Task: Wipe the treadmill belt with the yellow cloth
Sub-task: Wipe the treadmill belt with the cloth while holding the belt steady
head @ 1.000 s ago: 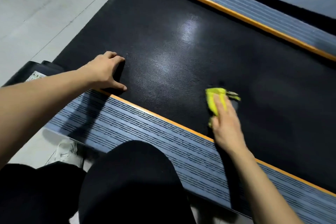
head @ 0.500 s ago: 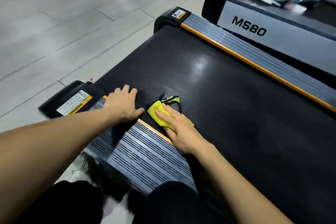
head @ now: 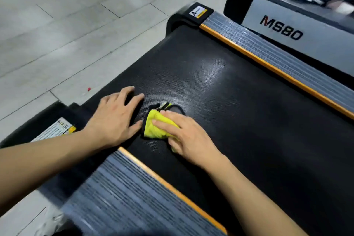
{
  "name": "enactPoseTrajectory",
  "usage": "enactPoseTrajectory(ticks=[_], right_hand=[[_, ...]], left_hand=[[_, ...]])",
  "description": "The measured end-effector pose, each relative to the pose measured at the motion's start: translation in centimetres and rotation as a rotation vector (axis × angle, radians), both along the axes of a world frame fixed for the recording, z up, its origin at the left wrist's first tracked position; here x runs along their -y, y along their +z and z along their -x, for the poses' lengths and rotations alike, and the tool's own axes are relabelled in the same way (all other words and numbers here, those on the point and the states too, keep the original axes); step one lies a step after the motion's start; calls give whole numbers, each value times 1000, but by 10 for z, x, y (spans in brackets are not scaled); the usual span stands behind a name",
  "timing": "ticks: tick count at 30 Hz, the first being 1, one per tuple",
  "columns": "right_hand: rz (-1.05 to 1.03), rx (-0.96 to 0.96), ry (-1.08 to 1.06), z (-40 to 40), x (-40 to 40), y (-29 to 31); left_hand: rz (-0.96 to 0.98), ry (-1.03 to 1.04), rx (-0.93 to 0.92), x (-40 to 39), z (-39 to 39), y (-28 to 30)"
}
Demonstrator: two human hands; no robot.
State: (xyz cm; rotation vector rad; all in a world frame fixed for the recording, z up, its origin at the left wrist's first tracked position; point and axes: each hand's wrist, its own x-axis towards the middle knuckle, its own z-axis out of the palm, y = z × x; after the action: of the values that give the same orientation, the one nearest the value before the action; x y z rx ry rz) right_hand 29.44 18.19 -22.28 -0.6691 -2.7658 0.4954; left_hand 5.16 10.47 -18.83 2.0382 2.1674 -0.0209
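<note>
So the person's right hand sits flat on the yellow cloth, fingers stretched out and pressing it into the treadmill belt rather than gripping it, with the cloth bunched up at roughly 7 o'clock on the belt, near the rear end. The left hand is spread flat on the belt right at the cloth's 9 o'clock, its thumb just beside the cloth edge, holding nothing and probably just propping up body weight. Biggest risk, I'd say: the cloth has a black trim and a loop poking out at its 1 o'clock, and that loop could drag or fold under on a stroke. Since the hand only presses down, the cloth could also slip out from under the palm on the textured surface. A stroke toward 9 o'clock would run straight into the left hand. As for room, the belt is wide open from 12 through 4 o'clock, with a shiny patch at 1 o'clock. It's bounded by the near side rail with its orange strip at 6 o'clock and the far side rail at 2 o'clock. Beyond that sits a second machine marked MS80, and the grey floor lies off the belt's end at 10 o'clock.
</note>
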Motion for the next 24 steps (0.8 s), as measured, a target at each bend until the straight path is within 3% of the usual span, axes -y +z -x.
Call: enactPoseTrajectory(ticks=[4, 7, 11, 13, 17, 19, 21, 24], right_hand=[[26, -82, -302, 4, -106, -8], [-80, 40, -573, 2, -201, -3], [79, 52, -814, 23, -247, 11], [74, -29, -724, 39, -213, 11], [69, -105, -173, 55, -68, 11], [115, -77, -24, 56, -48, 12], [49, -69, 1, 52, -85, 7], [-143, -12, -280, 49, -194, -3]], left_hand=[[29, 13, -82, 0, -1, 2], [34, 33, -58, -4, -3, 5], [-37, 64, -30, -20, -2, 1], [-57, 109, 20, -36, 4, -4], [-77, 236, 93, -62, 8, -22], [-113, 246, 90, -64, 6, -29], [-134, 240, 83, -61, 5, -30], [-116, 254, 82, -59, 6, -32]])
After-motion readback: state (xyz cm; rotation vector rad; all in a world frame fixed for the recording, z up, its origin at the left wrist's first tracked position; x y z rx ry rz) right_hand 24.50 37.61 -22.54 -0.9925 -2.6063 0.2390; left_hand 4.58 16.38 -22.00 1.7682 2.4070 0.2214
